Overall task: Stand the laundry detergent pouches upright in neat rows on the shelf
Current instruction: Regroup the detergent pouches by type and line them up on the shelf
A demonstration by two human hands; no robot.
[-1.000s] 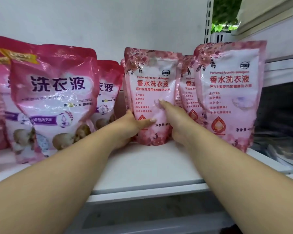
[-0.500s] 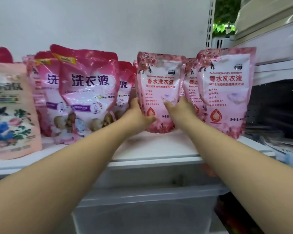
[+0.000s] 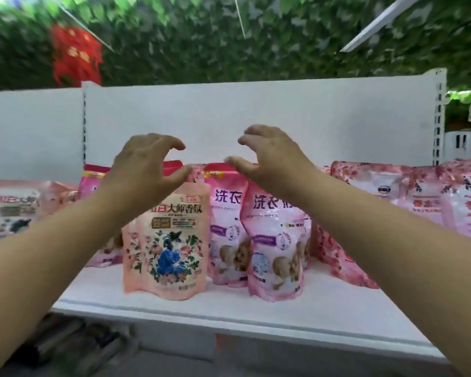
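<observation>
Left hand: my left hand hovers above the pouch tops, fingers spread and arched, holding nothing.
Right hand: my right hand hangs alongside, equally wide and empty.
Pouches: the peach floral pouch stands at the front of the shelf; a pink pouch stands just beside it, with another pink pouch between and slightly behind.
Handling: I judge them soft, liquid-filled, fairly heavy and glossy, likely to slump; I would take each by both sides near the top seam.
Surroundings: pale rose pouches crowd the right, more peach pouches blur at the left.
In the way: the close-packed neighbours leave little room for fingers between bags; a nudge could topple one.
</observation>
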